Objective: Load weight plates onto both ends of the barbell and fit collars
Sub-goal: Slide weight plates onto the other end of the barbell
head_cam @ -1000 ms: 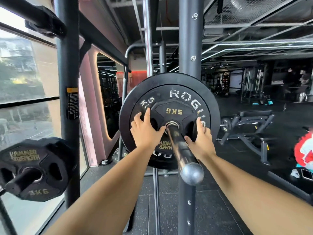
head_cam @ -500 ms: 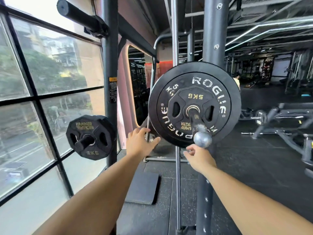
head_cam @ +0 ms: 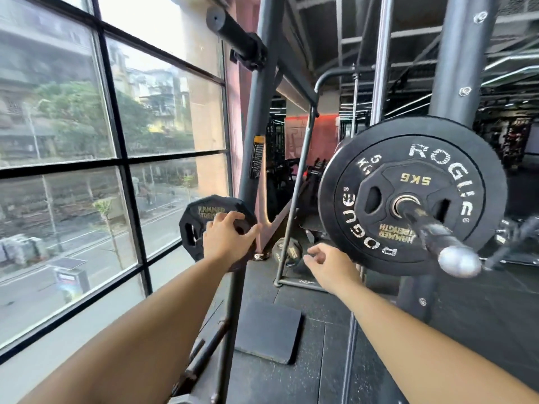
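Head cam looks into a gym corner with a dark rubber floor [head_cam: 393, 354], with a square black mat [head_cam: 267, 335] lying on it near the foot of a rack post [head_cam: 258, 118]. A big window [head_cam: 87, 135] with black frames fills the left side, with a street and trees outside. More racks and machines sit in the dim background on the right, too dark to make out properly. The barbell [head_cam: 436, 233] pokes toward the camera on the right, its shiny end cap closest. Two plates are on that end: a large black plate [head_cam: 437, 154] with white lettering sits further in, and a small plate [head_cam: 415, 182] marked 5KG is flat against its front. A spare plate [head_cam: 191, 221] of the same small kind hangs low by the rack post, beside the window. Another small plate [head_cam: 287, 252] sits down near the floor behind it. The left hand [head_cam: 226, 242] is stretched out over the front of the spare plate, fingers spread and thumb out to the side. It looks like it's resting on the plate face, but honestly I can't tell if it's gripping it. The right hand [head_cam: 331, 266] hangs in the air just below and left of the large plate, with its fingers loosely curled, holding nothing and touching nothing.
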